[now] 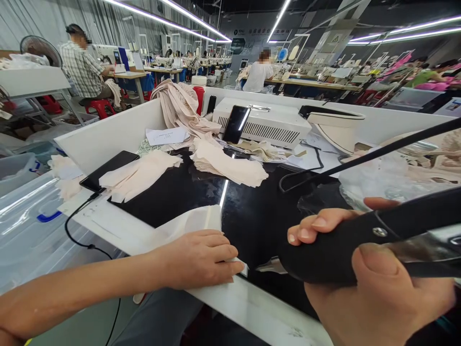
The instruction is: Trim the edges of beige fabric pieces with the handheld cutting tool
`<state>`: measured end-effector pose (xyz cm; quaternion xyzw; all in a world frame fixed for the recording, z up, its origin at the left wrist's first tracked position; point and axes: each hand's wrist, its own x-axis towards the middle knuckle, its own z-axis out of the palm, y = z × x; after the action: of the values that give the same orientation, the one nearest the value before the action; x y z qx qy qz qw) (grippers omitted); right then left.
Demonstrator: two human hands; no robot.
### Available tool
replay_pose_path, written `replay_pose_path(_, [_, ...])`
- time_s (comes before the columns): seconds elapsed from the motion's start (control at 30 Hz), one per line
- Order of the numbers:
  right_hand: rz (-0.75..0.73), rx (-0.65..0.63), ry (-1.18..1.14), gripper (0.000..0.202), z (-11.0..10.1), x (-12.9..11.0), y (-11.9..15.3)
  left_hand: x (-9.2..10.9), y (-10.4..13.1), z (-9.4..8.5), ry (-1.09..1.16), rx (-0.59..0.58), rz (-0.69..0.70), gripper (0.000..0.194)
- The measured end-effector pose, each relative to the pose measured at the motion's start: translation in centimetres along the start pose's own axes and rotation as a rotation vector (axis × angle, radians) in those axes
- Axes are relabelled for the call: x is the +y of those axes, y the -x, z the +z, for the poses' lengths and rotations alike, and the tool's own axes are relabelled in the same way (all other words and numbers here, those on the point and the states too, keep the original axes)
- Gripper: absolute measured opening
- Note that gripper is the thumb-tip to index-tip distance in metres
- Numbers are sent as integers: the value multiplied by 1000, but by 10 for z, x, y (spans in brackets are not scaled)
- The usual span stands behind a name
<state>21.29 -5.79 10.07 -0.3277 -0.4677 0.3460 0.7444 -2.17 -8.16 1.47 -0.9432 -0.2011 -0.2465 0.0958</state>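
- Across the near middle of the scene runs a white worktable (pixel 252 307) with a glossy black surface (pixel 180 192) set into its top; low white walls close it in on the left and far sides.
- On the far side of the table sits a white box-shaped machine (pixel 266 126) with vent slots, a dark phone (pixel 236 124) leaning against its front.
- Right of that machine rests a white iron-like tool (pixel 333 126) with a black top, and further right lies crumpled clear plastic (pixel 382 180).
- Far left of the machine, a heap of pale pink fabric (pixel 180 105) hangs over the wall.
- Two stacks of cut pale fabric pieces lie on the black surface: one on the left (pixel 139 175), one in the middle (pixel 225 163).
- A second black phone (pixel 108 169) lies at the left edge, a black cable running off it down the table's side.
- Near right, the right hand (pixel 374 283) is clamped around a black-handled tool (pixel 345 250), thumb on top and fingers wrapped over the far side; a metal tip shows at its left end, just above the black surface.
- Near centre, the left hand (pixel 198 259) lies flat, fingers together, pressing down on a pale fabric piece (pixel 190 223) at the table's near edge, close to the tool's tip.
- Other people sit at sewing stations far behind.
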Motion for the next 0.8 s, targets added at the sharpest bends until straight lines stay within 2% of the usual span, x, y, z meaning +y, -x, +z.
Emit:
replay_pose_path(0.1, [-62, 20, -35, 52, 2, 6, 7, -2, 2, 3, -24, 34, -9, 19])
replay_pose_path(0.3, [-78, 7, -62, 54, 7, 15, 9, 0, 2, 3, -52, -7, -25, 16])
replay_pose_path(0.57, [-82, -3, -67, 56, 10, 16, 10, 3, 1, 6, -34, 51, -39, 18])
replay_pose_path(0.8, [-102, 28, -28, 54, 4, 19, 7, 3, 4, 8, -40, -27, -41, 17])
